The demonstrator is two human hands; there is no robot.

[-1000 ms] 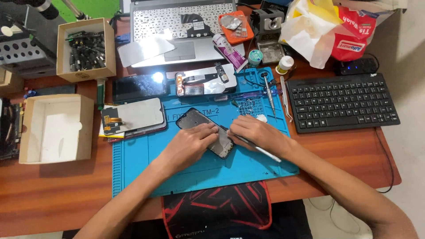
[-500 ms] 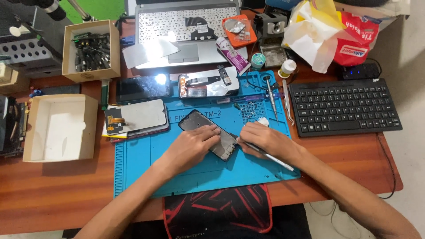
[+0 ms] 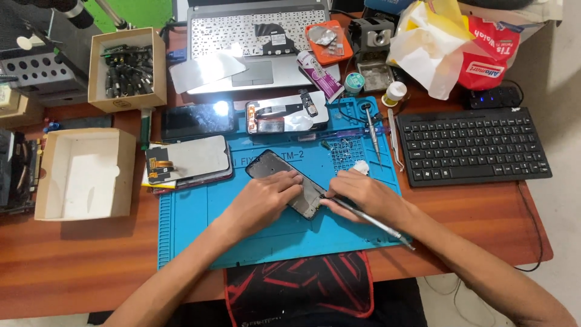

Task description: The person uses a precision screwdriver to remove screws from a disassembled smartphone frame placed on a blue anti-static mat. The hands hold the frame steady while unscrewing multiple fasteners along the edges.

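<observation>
A dark phone (image 3: 271,165) lies tilted on the blue repair mat (image 3: 200,218). My left hand (image 3: 266,200) presses flat on the phone's lower half and holds it down. My right hand (image 3: 363,194) grips a thin metal tool (image 3: 378,226) like a pen, its tip at the phone's lower right edge. The tool's handle sticks out toward the mat's near right corner.
A loose screen panel (image 3: 193,158) lies at the mat's left; an opened phone body (image 3: 284,115) at its top. Screwdriver and tweezers (image 3: 393,139) rest at the right. Black keyboard (image 3: 472,145) right, laptop (image 3: 254,42) behind, open white box (image 3: 85,175) left, box of parts (image 3: 127,69).
The view has shifted a little. My right hand has slid slightly along the phone's edge with the tool; my left hand stays pressed on the phone.
</observation>
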